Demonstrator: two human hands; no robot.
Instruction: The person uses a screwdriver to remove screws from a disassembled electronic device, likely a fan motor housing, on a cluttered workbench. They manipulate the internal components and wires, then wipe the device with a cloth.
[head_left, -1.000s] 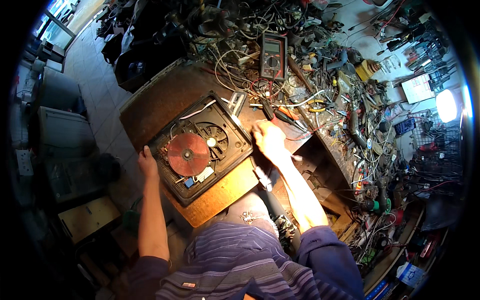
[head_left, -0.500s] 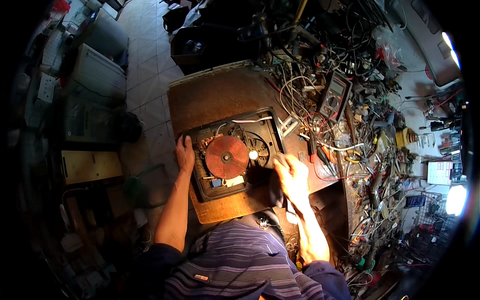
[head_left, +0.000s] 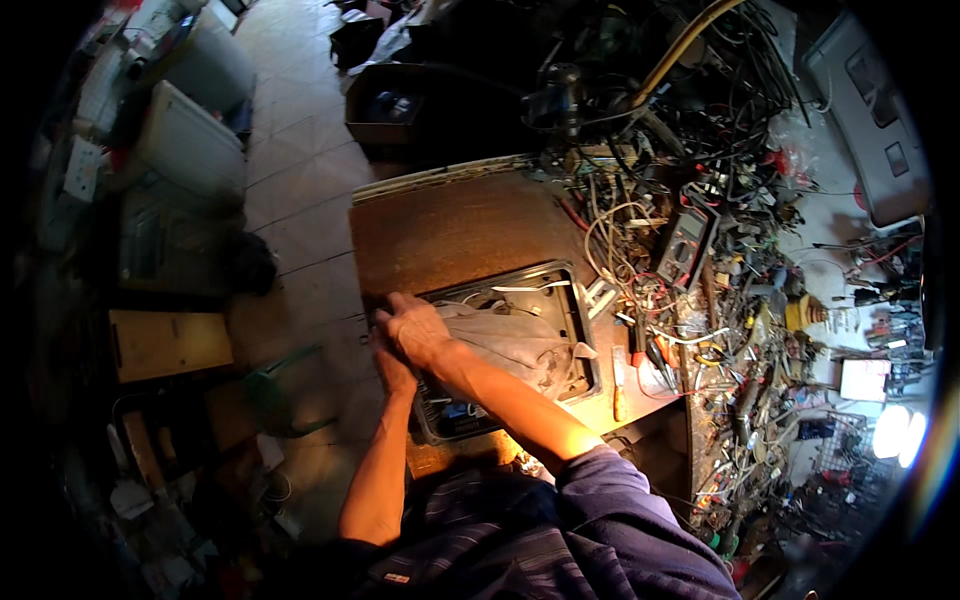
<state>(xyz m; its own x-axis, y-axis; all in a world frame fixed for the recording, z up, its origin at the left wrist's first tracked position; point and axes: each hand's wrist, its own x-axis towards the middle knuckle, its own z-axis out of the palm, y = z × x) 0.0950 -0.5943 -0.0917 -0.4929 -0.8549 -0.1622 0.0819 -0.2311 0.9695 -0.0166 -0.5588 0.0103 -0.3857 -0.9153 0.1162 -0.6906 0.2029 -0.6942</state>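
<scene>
An opened induction cooker base (head_left: 582, 345), a black shallow casing, lies on the brown tabletop. A grey-brown rag (head_left: 515, 340) is spread across it and hides the round copper coil and most of the inside. My right hand (head_left: 418, 328) reaches across to the casing's left side, its fingers closed on the rag's left end. Just below and beside it, my left hand (head_left: 394, 368) grips the left edge of the casing, with its fingers partly hidden. A strip of blue parts shows near the casing's front edge.
On the right, a multimeter (head_left: 687, 240) lies among heaped wires, parts and tools. A thin tool with a yellowish handle (head_left: 620, 398) rests right of the casing. The wooden tabletop (head_left: 460, 220) extends behind it, and the tiled floor (head_left: 300, 200) runs along the left.
My right hand has swung from the casing's right side to its left edge, drawing the rag over the coil. My left hand stays at the left edge. The view has shifted slightly.
</scene>
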